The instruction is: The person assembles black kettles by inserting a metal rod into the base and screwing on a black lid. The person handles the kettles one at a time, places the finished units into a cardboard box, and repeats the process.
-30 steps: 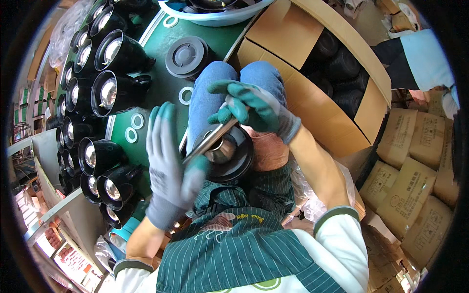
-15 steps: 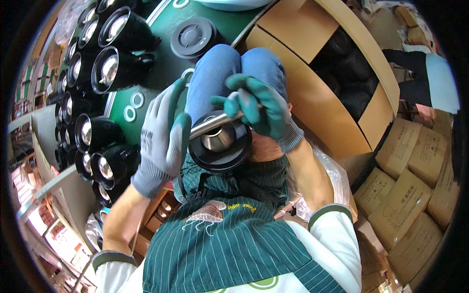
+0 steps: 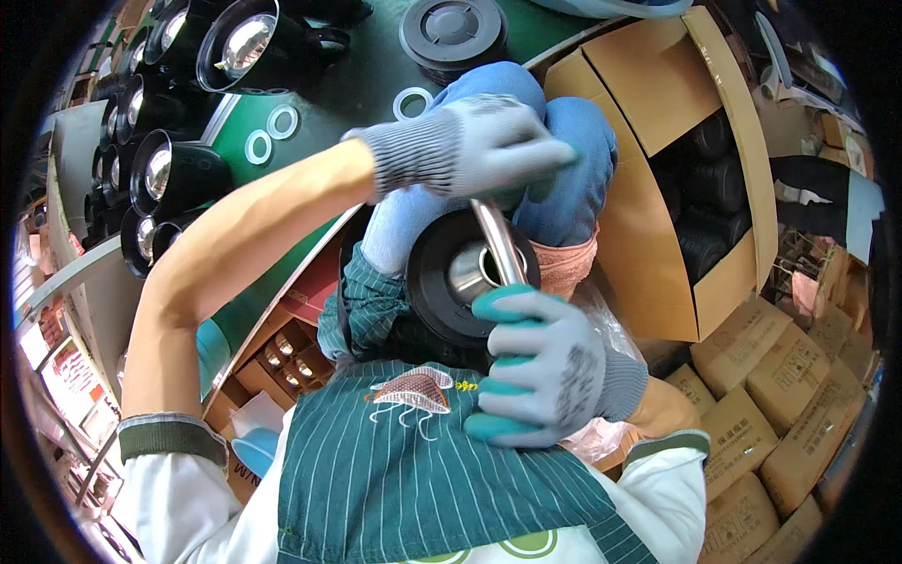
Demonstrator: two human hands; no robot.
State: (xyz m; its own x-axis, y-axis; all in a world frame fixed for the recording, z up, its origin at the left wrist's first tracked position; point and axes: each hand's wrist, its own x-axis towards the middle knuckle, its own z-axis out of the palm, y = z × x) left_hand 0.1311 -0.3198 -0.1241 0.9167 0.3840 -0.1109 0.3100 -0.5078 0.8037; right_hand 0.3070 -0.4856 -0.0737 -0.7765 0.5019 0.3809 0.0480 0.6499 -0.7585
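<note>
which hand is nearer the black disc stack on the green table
Left: the left hand is over the knees, just short of the stack; the right hand is farther back, holding the metal tube.

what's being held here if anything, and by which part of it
A shiny metal rod: the right hand grips its near end. The left hand covers its far end, but whether it grips there cannot be told.

A round base (image 3: 432, 299) sits in the lap (image 3: 395, 230). A pipe (image 3: 500, 240) runs over it, with the left hand (image 3: 489, 148) at its far end and the right hand (image 3: 550, 371) at its near end. On the table (image 3: 362, 80), cups (image 3: 169, 176) stand left, rings (image 3: 258, 147) lie beside them. A big box (image 3: 639, 249) is on the right, with more boxes (image 3: 738, 432) behind.
</note>
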